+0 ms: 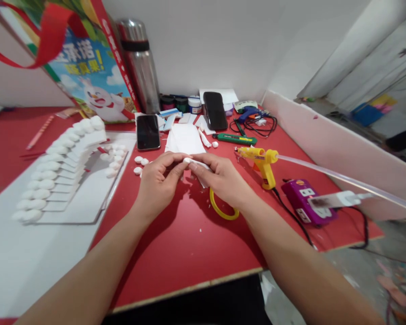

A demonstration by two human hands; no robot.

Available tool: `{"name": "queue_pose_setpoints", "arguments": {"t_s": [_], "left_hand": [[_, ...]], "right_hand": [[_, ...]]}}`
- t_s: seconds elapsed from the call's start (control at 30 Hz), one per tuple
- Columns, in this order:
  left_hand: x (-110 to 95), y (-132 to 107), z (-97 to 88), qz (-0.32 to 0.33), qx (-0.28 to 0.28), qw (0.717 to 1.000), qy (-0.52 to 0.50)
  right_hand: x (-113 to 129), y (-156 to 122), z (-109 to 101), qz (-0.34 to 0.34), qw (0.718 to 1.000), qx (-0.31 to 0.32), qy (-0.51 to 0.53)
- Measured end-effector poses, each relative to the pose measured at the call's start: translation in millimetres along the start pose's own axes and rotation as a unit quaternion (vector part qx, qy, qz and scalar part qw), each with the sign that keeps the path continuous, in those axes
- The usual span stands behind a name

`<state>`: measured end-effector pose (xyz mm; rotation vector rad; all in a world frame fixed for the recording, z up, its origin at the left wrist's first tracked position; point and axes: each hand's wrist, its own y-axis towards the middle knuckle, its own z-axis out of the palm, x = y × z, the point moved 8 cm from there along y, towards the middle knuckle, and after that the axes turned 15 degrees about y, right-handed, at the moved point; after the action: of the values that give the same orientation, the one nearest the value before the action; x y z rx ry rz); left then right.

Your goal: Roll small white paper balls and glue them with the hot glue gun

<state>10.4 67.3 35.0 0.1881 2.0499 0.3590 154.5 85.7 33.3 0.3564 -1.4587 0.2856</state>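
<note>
Over the red table [179,253], both hands meet at a small soft white piece [188,160], perhaps tissue or clay; its kind is unclear. My left hand [160,178] pinches its end between thumb and fingertips. The thumb and fingers of my right hand [219,176] are closed on the same piece, and a white strip trails under that palm. Just beyond lie white sheets [186,137]. Several white lumps [138,170] sit beside my left hand. Partly under my right hand is a yellow ring [225,215], the rest of it hidden.
At left, a white stepped model [66,180] edged with white lumps stands on a board. Behind are a phone [148,132], a steel flask [142,72], a printed bag [94,85] and another phone [215,110]. Rightward lie a green cutter [237,138], yellow glue gun [262,164] and purple power box [306,203].
</note>
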Motion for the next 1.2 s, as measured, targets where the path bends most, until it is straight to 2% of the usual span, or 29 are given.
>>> {"name": "queue_pose_setpoints", "arguments": {"t_s": [0.13, 0.23, 0.33, 0.4, 0.57, 0.73, 0.83, 0.97, 1.03, 1.13, 1.2], "left_hand": [[-1.9, 0.1, -1.2, -0.010, -0.004, 1.000, 0.003], [-1.7, -2.0, 2.5, -0.032, -0.004, 0.999, -0.021], [-0.9, -5.9, 4.5, -0.054, -0.033, 0.997, -0.041], [-4.1, -8.3, 3.3, -0.037, -0.064, 0.997, -0.022], [-18.5, -14.9, -1.2, 0.054, -0.121, 0.990, 0.055], [-26.9, -19.1, -0.6, 0.103, -0.118, 0.985, 0.065], [-25.4, -15.3, -2.7, 0.095, -0.100, 0.990, 0.030], [-12.0, -6.4, 0.4, 0.019, -0.023, 0.998, -0.047], [-10.5, -4.5, 1.8, 0.011, 0.001, 0.998, -0.057], [-16.6, -4.2, -0.8, 0.050, -0.006, 0.999, -0.014], [-19.5, -4.6, -3.4, 0.068, -0.023, 0.997, 0.028]], "right_hand": [[3.4, -2.1, -6.0, -0.044, 0.997, -0.044, -0.054], [11.4, -7.8, -6.4, -0.110, 0.981, -0.074, -0.143], [21.1, -15.5, -2.6, -0.175, 0.952, -0.105, -0.229], [22.6, -18.2, 1.3, -0.191, 0.945, -0.107, -0.242], [22.5, -20.2, 6.8, -0.194, 0.953, -0.088, -0.213], [29.5, -21.1, 1.8, -0.204, 0.956, -0.085, -0.192], [34.8, -19.6, -1.7, -0.226, 0.954, -0.057, -0.191], [35.7, -17.3, -3.8, -0.249, 0.948, -0.017, -0.197], [33.2, -16.6, -3.4, -0.248, 0.948, -0.013, -0.199], [28.1, -14.1, -2.6, -0.218, 0.960, -0.021, -0.177], [19.7, -8.7, -5.2, -0.146, 0.984, -0.025, -0.095]]}}
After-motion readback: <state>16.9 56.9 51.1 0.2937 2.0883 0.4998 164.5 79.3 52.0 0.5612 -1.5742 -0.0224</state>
